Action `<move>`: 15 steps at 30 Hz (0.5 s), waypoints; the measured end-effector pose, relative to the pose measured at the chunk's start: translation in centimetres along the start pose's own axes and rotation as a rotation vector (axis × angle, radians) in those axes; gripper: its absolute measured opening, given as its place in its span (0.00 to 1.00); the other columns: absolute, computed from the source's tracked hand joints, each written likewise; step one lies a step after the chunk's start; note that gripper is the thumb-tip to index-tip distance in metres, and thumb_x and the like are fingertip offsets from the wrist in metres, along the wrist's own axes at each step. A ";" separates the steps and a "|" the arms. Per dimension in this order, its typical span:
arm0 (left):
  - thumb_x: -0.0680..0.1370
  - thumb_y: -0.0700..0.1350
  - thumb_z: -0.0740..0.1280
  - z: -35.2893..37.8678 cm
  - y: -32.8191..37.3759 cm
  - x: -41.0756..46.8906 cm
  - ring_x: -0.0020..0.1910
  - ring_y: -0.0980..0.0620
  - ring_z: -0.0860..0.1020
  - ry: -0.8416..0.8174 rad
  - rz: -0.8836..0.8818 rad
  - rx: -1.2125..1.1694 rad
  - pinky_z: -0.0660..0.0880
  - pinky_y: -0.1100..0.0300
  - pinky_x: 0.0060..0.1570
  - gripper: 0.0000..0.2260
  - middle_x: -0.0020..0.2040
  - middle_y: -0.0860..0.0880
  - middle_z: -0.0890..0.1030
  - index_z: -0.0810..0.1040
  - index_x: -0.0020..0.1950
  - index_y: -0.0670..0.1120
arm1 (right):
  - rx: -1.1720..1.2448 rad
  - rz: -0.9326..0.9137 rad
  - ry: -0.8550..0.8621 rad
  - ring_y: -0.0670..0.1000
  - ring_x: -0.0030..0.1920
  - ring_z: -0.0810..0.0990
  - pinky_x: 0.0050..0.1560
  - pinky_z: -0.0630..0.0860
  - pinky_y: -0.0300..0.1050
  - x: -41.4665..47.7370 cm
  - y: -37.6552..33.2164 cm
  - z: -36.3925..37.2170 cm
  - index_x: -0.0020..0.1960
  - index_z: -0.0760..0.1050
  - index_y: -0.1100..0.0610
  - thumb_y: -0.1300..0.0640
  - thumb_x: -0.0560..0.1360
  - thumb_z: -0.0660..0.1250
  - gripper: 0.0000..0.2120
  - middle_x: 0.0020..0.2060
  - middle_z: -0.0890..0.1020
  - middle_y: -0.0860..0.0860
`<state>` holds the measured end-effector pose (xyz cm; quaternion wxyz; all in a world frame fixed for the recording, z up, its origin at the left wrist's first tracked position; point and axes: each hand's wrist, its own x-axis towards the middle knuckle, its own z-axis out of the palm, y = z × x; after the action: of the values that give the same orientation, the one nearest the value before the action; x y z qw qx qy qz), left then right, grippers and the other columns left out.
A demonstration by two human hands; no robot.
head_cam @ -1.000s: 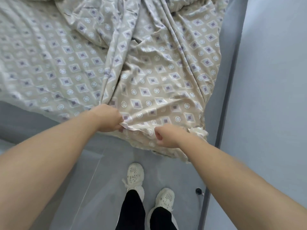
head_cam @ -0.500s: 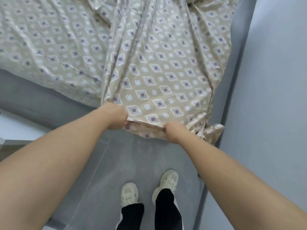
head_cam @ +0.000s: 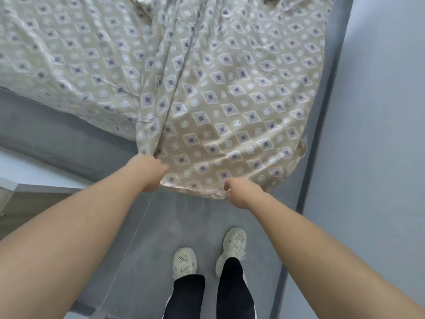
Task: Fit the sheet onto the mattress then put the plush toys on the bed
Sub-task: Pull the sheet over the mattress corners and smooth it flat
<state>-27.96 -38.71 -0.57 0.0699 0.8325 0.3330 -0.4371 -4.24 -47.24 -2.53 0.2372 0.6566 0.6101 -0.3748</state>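
Observation:
A beige sheet point(head_cam: 230, 107) with a diamond and circle pattern covers the bed and hangs over its near corner. My left hand point(head_cam: 148, 171) grips the sheet's hem at a bunched fold. My right hand point(head_cam: 239, 192) grips the same hem a little to the right. Between the two hands the hem is stretched. The grey side of the mattress point(head_cam: 46, 132) shows bare at the left, below the sheet's edge. No plush toys are in view.
A pale grey wall point(head_cam: 379, 134) runs close along the bed's right side, with a dark skirting strip point(head_cam: 322, 111). I stand on a grey floor point(head_cam: 149, 238) at the bed's corner, in white shoes point(head_cam: 185, 264).
Both hands have drawn the hem toward me and down over the corner. The folds on top have flattened. My feet have shifted to the right.

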 end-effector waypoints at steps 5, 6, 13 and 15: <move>0.80 0.47 0.55 -1.4 2.3 1.9 0.62 0.46 0.74 -0.028 0.004 -0.068 0.68 0.53 0.54 0.14 0.63 0.47 0.74 0.70 0.64 0.48 | -0.013 0.026 0.012 0.58 0.58 0.75 0.48 0.69 0.47 0.2 3.2 -0.7 0.63 0.72 0.54 0.61 0.79 0.55 0.15 0.60 0.75 0.54; 0.80 0.47 0.55 -2.1 2.7 2.1 0.62 0.46 0.74 0.003 -0.008 -0.123 0.68 0.53 0.52 0.13 0.62 0.47 0.75 0.71 0.63 0.47 | -0.008 0.018 0.049 0.58 0.58 0.74 0.48 0.70 0.48 0.1 3.6 -1.1 0.63 0.71 0.55 0.61 0.79 0.55 0.15 0.59 0.75 0.54; 0.79 0.47 0.57 -6.1 2.5 3.7 0.45 0.47 0.76 0.337 -0.354 -0.913 0.71 0.55 0.41 0.08 0.49 0.51 0.80 0.75 0.50 0.50 | 0.101 -0.212 0.475 0.56 0.57 0.74 0.49 0.73 0.50 1.6 4.2 -6.9 0.65 0.71 0.55 0.61 0.79 0.58 0.15 0.60 0.75 0.52; 0.78 0.46 0.58 -6.3 1.4 4.4 0.43 0.49 0.75 0.400 -0.461 -1.042 0.70 0.56 0.39 0.06 0.46 0.52 0.79 0.75 0.48 0.51 | 0.141 -0.260 0.486 0.56 0.57 0.75 0.49 0.73 0.50 2.9 3.6 -8.8 0.65 0.72 0.55 0.61 0.79 0.59 0.16 0.60 0.75 0.51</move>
<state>-21.07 -35.08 -0.41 0.3080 0.6612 0.6819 -0.0555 1.01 -39.18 0.04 -0.0122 0.6584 0.7005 -0.2750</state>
